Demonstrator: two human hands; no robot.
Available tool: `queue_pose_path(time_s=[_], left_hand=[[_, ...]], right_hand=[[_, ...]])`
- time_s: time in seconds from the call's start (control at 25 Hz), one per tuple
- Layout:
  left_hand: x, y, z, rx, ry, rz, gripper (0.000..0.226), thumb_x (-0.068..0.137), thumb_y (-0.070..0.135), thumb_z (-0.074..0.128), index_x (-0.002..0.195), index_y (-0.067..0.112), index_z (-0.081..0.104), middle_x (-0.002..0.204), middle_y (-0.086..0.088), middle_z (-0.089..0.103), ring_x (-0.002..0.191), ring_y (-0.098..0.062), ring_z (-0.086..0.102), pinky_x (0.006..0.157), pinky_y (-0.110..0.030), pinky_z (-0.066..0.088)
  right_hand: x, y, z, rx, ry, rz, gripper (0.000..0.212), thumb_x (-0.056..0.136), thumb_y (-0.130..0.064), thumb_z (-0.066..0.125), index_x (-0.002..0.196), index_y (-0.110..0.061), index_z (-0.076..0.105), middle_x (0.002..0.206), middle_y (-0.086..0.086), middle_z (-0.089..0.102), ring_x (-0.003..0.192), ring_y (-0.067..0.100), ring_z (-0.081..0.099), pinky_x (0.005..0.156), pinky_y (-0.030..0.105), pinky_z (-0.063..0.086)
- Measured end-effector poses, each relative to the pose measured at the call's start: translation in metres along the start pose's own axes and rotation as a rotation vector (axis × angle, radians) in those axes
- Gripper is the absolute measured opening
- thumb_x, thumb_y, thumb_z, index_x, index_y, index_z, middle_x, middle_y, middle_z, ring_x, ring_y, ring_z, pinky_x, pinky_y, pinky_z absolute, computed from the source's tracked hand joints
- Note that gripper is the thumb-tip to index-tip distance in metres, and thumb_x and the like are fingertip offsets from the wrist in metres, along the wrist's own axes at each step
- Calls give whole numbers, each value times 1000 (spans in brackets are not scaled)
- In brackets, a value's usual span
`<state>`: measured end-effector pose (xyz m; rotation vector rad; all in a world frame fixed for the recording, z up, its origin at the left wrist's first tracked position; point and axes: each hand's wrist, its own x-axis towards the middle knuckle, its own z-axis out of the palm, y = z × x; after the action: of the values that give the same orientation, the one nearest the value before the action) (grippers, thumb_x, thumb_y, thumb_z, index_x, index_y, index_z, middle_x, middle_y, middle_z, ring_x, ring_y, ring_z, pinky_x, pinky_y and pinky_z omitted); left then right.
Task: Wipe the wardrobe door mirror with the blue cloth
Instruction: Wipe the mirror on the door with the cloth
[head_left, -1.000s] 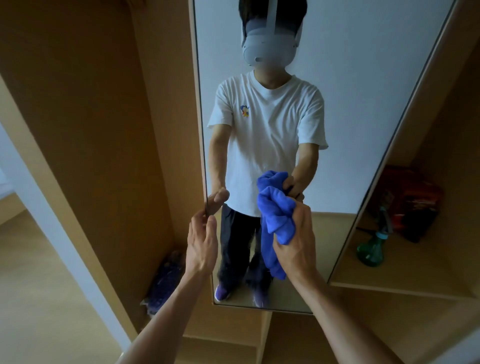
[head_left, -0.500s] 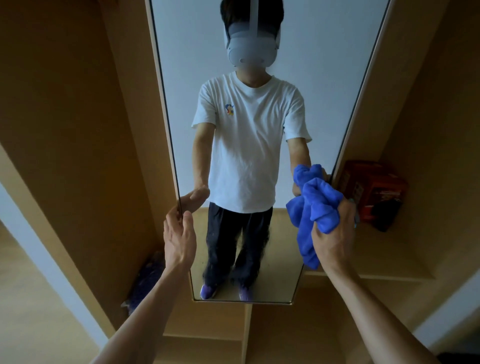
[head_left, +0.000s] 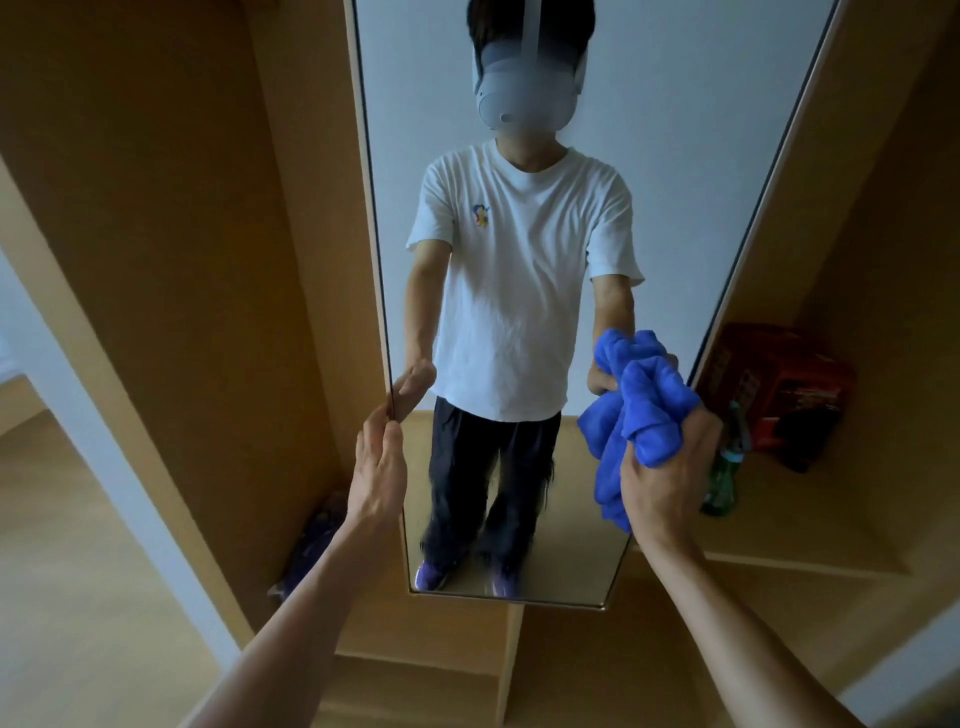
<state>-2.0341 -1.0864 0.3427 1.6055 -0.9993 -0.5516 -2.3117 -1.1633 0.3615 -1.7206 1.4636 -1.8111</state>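
Mirror (head_left: 675, 156): a tall narrow panel on the wardrobe door, running down the centre of the frame; it reflects a person in a white T-shirt and dark trousers
Blue cloth (head_left: 641, 410): right of centre, bunched into a loose wad and held up against the glass near the mirror's right edge; one end hangs down below the fist
Right hand (head_left: 667, 480): fingers curled tight around the wad, back of the hand towards the camera
Left hand (head_left: 376, 467): left of centre, at the mirror's left edge; fingers (head_left: 393, 441) straight and pressed together, touching that edge; whether the thumb clamps it cannot be told
Shelf (head_left: 789, 535): right side of the frame; a red box (head_left: 774, 379) at the back, a green bottle (head_left: 721, 486) just in front of it
Lower left: a dark purple bundle (head_left: 314, 540) on the wardrobe floor
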Motion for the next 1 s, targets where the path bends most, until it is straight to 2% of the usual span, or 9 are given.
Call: queue_pose_path(time_s=[0.08, 0.16, 0.24, 0.36, 0.52, 0.6, 0.72, 0.84, 1.0], left_hand=[[-1, 1, -3, -6, -17, 5, 44, 111, 38, 23, 153, 33, 33, 157, -3, 37, 133, -19, 41, 105, -39, 35], [0, 0, -7, -2, -34, 5, 44, 111, 39, 22, 152, 33, 34, 157, -2, 38, 130, -16, 41, 103, -37, 35], [0, -1, -11, -10, -54, 5, 43, 111, 40, 22, 151, 32, 36, 156, 0, 41, 127, -11, 41, 101, -34, 34], [-1, -4, -16, -36, -82, 5, 44, 110, 44, 21, 148, 33, 40, 153, 2, 44, 128, -10, 42, 102, -33, 34], [3, -9, -23, -84, -105, 10, 43, 110, 42, 23, 144, 30, 47, 144, 1, 52, 133, -17, 47, 116, -44, 36], [5, -11, -27, -113, -136, 5, 42, 111, 41, 24, 142, 29, 49, 141, 1, 55, 133, -18, 48, 115, -46, 36], [7, -14, -32, -138, -197, 4, 39, 111, 42, 22, 134, 32, 53, 135, 3, 58, 128, -16, 52, 113, -46, 39], [9, -18, -37, -158, -246, -2, 46, 111, 45, 17, 122, 27, 57, 125, -1, 60, 121, -17, 55, 112, -45, 40], [10, -21, -39, -234, -279, -42, 48, 107, 56, 14, 120, 40, 57, 130, 3, 63, 123, -12, 56, 113, -42, 41]], right_hand=[[-9, -9, 13, -39, -59, 21, 62, 91, -66, 51, 107, -7, 53, 99, 6, 60, 83, 27, 62, 67, 42, 56], [-24, -19, 26, -115, -25, -39, 38, 88, -42, 61, 114, -16, 51, 105, -8, 53, 81, 17, 55, 69, 26, 52], [-34, -28, 42, -137, -77, -48, 35, 87, -38, 59, 116, -18, 52, 109, -8, 55, 84, 18, 58, 68, 25, 52], [-39, -47, 66, -162, -241, -24, 43, 96, -50, 47, 110, -10, 56, 102, 5, 64, 83, 27, 66, 62, 30, 55], [-59, -68, 89, -253, -275, -169, 38, 87, -25, 54, 123, -13, 54, 119, 4, 58, 91, 21, 61, 71, 30, 54], [-69, -80, 103, -269, -278, -195, 34, 93, -24, 59, 123, -9, 54, 112, 11, 57, 88, 22, 62, 66, 37, 58], [-80, -90, 121, -375, -287, -419, 40, 89, -20, 66, 126, -9, 56, 107, 7, 57, 90, 21, 59, 63, 31, 55], [-85, -89, 126, -539, -371, -683, 46, 87, -23, 59, 132, -12, 56, 109, 8, 57, 91, 23, 55, 70, 35, 51], [-82, -85, 124, -612, -399, -763, 51, 84, -27, 71, 132, -16, 57, 113, 8, 57, 92, 24, 53, 77, 37, 48]])
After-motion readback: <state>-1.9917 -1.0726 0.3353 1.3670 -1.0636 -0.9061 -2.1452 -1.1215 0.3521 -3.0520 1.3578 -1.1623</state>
